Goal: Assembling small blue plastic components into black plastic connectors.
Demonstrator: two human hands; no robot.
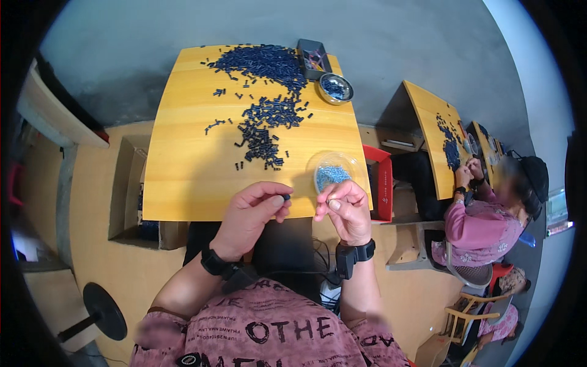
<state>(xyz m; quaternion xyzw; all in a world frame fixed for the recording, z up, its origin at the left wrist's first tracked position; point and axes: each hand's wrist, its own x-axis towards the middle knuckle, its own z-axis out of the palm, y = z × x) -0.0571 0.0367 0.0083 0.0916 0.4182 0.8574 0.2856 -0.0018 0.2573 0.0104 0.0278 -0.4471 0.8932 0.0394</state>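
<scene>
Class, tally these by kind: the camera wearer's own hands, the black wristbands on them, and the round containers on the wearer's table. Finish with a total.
Hands: 2 (left hand, right hand)
Black wristbands: 2
Metal bowl: 1
Clear plastic tub: 1
Total: 6

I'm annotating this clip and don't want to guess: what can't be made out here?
All in the head view:
- Dark blue piece at the left hand: mostly covered by the fingers.
- What, if anything, the right hand pinches: too small and covered.
- Near side of the clear tub: behind the right hand.
- Part of the cardboard box: under the tabletop.
- Grey tray's contents: too small to identify.
</scene>
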